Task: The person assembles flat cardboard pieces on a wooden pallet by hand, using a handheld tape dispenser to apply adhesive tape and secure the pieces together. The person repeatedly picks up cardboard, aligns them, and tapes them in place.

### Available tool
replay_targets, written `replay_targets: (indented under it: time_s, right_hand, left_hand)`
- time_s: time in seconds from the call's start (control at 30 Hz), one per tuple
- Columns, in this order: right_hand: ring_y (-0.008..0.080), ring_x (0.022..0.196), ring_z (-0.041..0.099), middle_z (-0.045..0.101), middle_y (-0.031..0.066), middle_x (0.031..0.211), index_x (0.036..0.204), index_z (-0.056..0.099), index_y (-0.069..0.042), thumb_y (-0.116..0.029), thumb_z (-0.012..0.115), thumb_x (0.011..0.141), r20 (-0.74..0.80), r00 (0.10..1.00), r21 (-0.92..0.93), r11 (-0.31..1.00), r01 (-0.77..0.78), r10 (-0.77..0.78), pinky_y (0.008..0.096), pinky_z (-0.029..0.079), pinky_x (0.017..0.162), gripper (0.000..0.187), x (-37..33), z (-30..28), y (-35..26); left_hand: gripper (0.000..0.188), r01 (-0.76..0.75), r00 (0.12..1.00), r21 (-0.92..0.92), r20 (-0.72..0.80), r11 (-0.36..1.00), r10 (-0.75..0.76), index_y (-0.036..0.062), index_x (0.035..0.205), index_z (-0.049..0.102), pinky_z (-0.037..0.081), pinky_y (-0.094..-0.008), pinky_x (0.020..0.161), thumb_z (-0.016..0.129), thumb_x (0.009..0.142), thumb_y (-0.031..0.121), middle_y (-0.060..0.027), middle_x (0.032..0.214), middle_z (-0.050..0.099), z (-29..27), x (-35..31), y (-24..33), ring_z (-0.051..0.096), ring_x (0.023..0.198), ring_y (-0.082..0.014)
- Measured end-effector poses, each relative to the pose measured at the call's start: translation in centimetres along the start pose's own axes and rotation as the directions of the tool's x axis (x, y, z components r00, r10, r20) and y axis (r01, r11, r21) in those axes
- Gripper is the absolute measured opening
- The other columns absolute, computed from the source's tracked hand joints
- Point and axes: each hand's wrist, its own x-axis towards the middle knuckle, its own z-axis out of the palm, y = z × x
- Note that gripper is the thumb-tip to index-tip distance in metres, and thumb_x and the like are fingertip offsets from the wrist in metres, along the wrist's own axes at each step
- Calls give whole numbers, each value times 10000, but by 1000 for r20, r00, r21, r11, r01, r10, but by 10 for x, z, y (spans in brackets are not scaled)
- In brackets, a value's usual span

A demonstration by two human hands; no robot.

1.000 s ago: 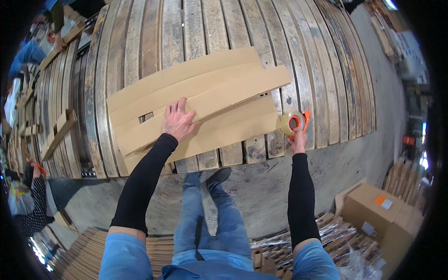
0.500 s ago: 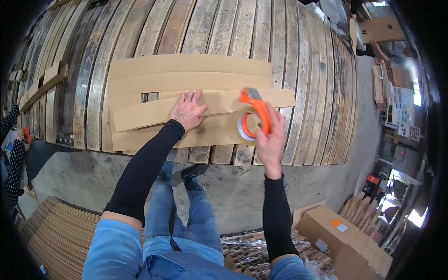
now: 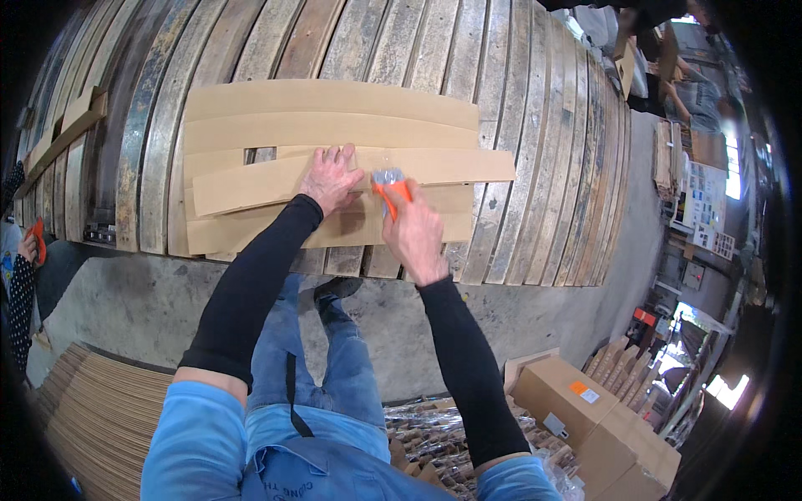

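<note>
A flat cardboard sheet [image 3: 334, 101] with a small rectangular slot lies on a slatted wooden table. Across it, slightly askew, rests a narrower cardboard strip [image 3: 242, 183], whose right end sticks out past the sheet. My left hand [image 3: 332, 179] presses down on the strip near its middle, fingers laid on the board and gripping nothing. Just right of it, my right hand [image 3: 415, 235] is closed round an orange tape dispenser [image 3: 393, 197]. The dispenser's metal-toothed head is at the strip's surface. My hand hides most of the tape roll.
The slatted table [image 3: 551, 167] has gaps between its boards. Stacked cardboard [image 3: 109, 417] sits behind me at lower left, and cardboard boxes [image 3: 585, 417] at lower right. At the left edge, another person's hand [image 3: 30, 245] holds an orange object. More people work at upper right.
My right hand has brought the tape dispenser left and down onto the strip, beside my left hand. The left hand stays on the strip. The whole view has shifted slightly.
</note>
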Motion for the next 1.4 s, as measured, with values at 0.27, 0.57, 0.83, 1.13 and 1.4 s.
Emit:
replay_targets:
  time_s: [0.27,0.57,0.83,1.13,1.4]
  right_hand:
    - [419,871,699,529,202,1444,1297,676,-175,-132,717,852,-134,989,89,995,-47,58,498,581,769,448,-68,24,14]
    - [408,858,684,543,181,1424,1293,661,-206,-91,707,830,-140,990,55,998,-15,22,490,572,769,479,-20,15,13]
    - [392,879,685,529,165,1447,1349,635,-218,-120,716,849,-94,995,84,996,-15,23,481,581,799,515,-53,21,31]
    - [380,912,652,491,172,1495,1360,635,-229,-112,713,848,-367,926,150,977,154,-89,471,575,783,532,-52,44,46]
    - [365,875,646,502,176,1485,1345,647,-239,-99,704,844,-263,963,120,989,89,-55,454,578,761,524,-19,46,39]
  left_hand:
    - [411,1,979,-93,204,996,18,168,1057,743,444,-552,996,782,792,480,-192,1332,567,-23,12,13,576,1197,-367]
    - [550,100,977,-233,207,967,-51,67,1107,678,446,-505,978,740,834,540,-218,1410,546,-15,-13,30,570,1213,-369]
    - [538,49,987,11,150,999,-50,82,1126,646,418,-490,982,747,827,517,-176,1426,514,-9,-14,49,521,1256,-336]
    - [620,63,941,-404,328,913,80,-25,1216,631,433,-504,1102,688,911,511,-244,1384,565,-30,52,-34,533,1296,-426]
    - [467,-26,998,77,59,997,21,107,1135,660,457,-501,953,713,858,480,-160,1485,481,-19,32,-9,544,1257,-345]
